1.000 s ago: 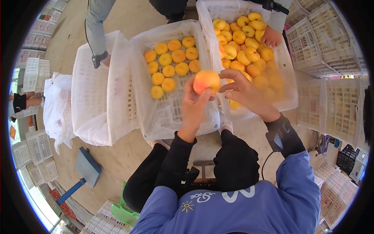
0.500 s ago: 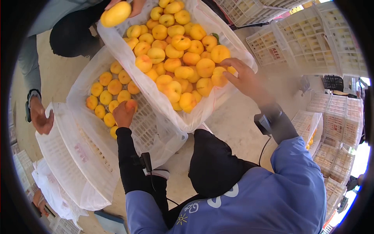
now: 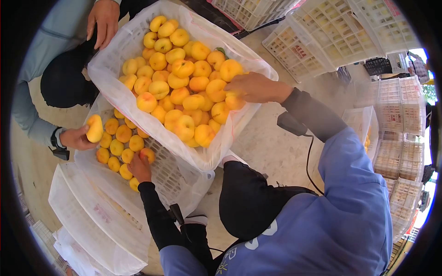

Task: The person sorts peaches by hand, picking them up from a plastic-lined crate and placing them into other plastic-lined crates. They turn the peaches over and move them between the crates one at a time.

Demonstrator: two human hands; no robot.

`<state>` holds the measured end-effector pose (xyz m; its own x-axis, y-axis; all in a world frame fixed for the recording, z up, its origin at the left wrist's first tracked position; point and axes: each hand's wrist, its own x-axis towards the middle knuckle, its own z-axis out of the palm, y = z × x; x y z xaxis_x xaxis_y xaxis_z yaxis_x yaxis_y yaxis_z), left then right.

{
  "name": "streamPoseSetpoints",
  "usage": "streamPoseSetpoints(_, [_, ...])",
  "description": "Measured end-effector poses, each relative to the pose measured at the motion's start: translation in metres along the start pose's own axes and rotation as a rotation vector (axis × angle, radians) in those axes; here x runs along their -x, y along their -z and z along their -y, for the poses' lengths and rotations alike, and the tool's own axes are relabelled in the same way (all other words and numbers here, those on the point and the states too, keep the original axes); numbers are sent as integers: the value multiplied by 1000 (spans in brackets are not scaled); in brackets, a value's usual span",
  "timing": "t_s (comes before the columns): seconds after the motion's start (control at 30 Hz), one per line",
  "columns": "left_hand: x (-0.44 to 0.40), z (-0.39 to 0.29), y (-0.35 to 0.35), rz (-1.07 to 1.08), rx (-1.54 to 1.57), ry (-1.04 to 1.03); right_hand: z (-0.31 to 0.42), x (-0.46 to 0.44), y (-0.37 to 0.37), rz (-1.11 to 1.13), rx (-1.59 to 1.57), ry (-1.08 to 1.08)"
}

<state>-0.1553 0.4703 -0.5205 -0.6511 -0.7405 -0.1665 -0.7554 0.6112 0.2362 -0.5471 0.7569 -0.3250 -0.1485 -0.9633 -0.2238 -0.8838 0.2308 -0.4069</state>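
My left hand (image 3: 139,169) is closed around a reddish-yellow peach (image 3: 147,154) in the lower crate (image 3: 172,170), next to rows of yellow peaches (image 3: 123,133) laid on its slatted bottom. On the right, my right hand (image 3: 258,87) has its fingers curled over a yellow peach (image 3: 234,100) at the edge of the heap. That heap of peaches (image 3: 177,80) fills the upper crate (image 3: 108,69), which has a white liner over its rim and sits tilted across the lower crate.
Opposite me, a co-worker's hand (image 3: 76,138) holds a yellow peach (image 3: 95,128) over the lower crate's left side; their other hand (image 3: 104,20) rests by the upper crate's rim. Nested white crates (image 3: 92,211) stand at lower left. Stacked crates (image 3: 322,32) line the right.
My right fingers have gone from spread beside the heap to curled over a peach. The co-worker's peach has passed to their other hand, over the lower crate. The view has shifted; my left hand keeps its peach.
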Motion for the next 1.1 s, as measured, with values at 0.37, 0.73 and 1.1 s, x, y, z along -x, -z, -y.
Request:
streamPoseSetpoints(0.37, [49, -77, 39, -56, 683, 18, 7, -3, 18, 131, -118, -93])
streamPoseSetpoints(0.73, [101, -224, 188, -35, 1296, -211, 118, -3, -12, -201, -1213, 16])
streamPoseSetpoints(1.1, [124, -178, 151, -102, 1641, 106, 117, 18, 2, -525, -433, 68])
